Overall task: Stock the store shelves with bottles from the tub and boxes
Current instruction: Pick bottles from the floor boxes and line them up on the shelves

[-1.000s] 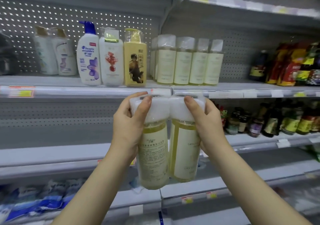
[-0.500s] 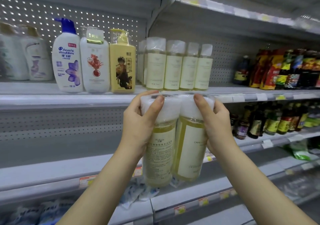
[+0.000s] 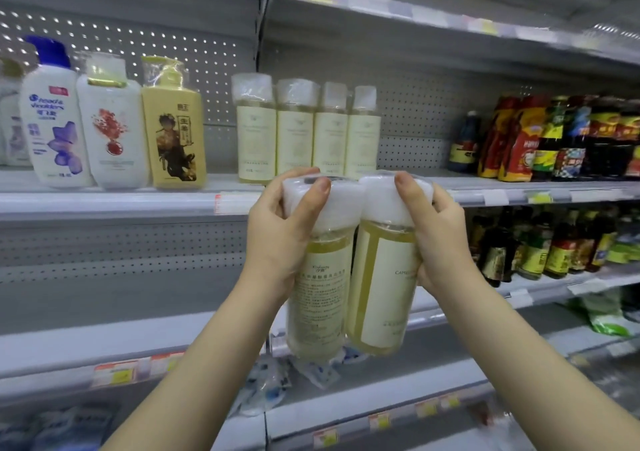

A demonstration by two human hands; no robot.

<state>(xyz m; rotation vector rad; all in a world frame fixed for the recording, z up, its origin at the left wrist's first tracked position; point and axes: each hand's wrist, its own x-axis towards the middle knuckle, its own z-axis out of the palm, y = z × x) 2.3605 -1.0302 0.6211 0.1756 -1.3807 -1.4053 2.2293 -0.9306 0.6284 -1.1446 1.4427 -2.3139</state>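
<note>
I hold two pale yellow bottles with plastic-wrapped white caps side by side in front of the shelving. My left hand (image 3: 277,228) grips the cap of the left bottle (image 3: 320,298). My right hand (image 3: 436,235) grips the cap of the right bottle (image 3: 381,287). Both hang upright, their caps level with the edge of the upper shelf (image 3: 502,187). On that shelf, just behind, stands a row of several matching yellow bottles (image 3: 308,135).
Three shampoo bottles (image 3: 110,124) stand left on the upper shelf, dark sauce bottles and red packs (image 3: 554,138) at its right. More sauce bottles (image 3: 547,246) fill the middle shelf on the right. Blue-white packets (image 3: 266,388) lie on the lower shelf below the bottles.
The view has shifted right and slightly nearer the shelf. My hands keep the same grip on the two bottles, which now sit a little further right along the shelf.
</note>
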